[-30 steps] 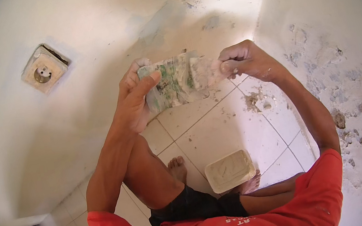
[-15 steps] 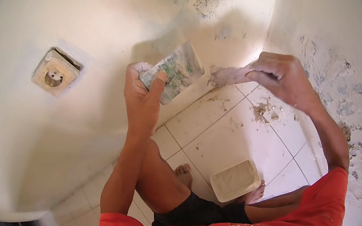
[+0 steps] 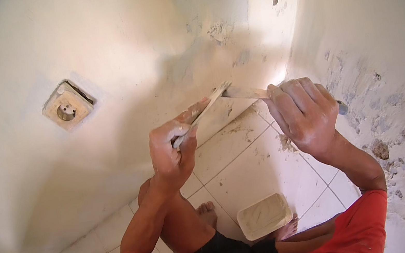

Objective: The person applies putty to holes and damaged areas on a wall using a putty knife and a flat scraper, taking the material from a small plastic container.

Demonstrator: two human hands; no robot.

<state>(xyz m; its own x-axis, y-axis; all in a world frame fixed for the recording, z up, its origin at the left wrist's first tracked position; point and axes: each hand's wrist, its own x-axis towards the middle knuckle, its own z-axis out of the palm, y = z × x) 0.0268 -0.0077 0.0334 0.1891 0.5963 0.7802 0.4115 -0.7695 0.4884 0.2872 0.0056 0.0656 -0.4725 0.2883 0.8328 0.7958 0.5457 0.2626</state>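
My left hand (image 3: 170, 155) pinches a thin flat plate (image 3: 206, 109), seen nearly edge-on and smeared with pale plaster. My right hand (image 3: 305, 113) is wrapped round a putty knife (image 3: 246, 92); the handle's end pokes out beyond the palm. The knife's blade meets the plate's upper end, in front of the wall near the corner. Whitish residue coats the fingers of both hands. Below, a rectangular tub (image 3: 270, 231) holding beige paste stands beside my foot.
A loose-looking, tilted power socket (image 3: 66, 111) is on the wall at left. The right wall (image 3: 371, 101) is rough, with chipped patches. Crumbs of plaster (image 3: 284, 143) lie on the white floor tiles (image 3: 243, 172). My bent legs are below my arms.
The plate has turned from showing its smeared face to nearly edge-on, and my left hand is lower. My right hand has rolled over and moved slightly left, bringing the blade against the plate.
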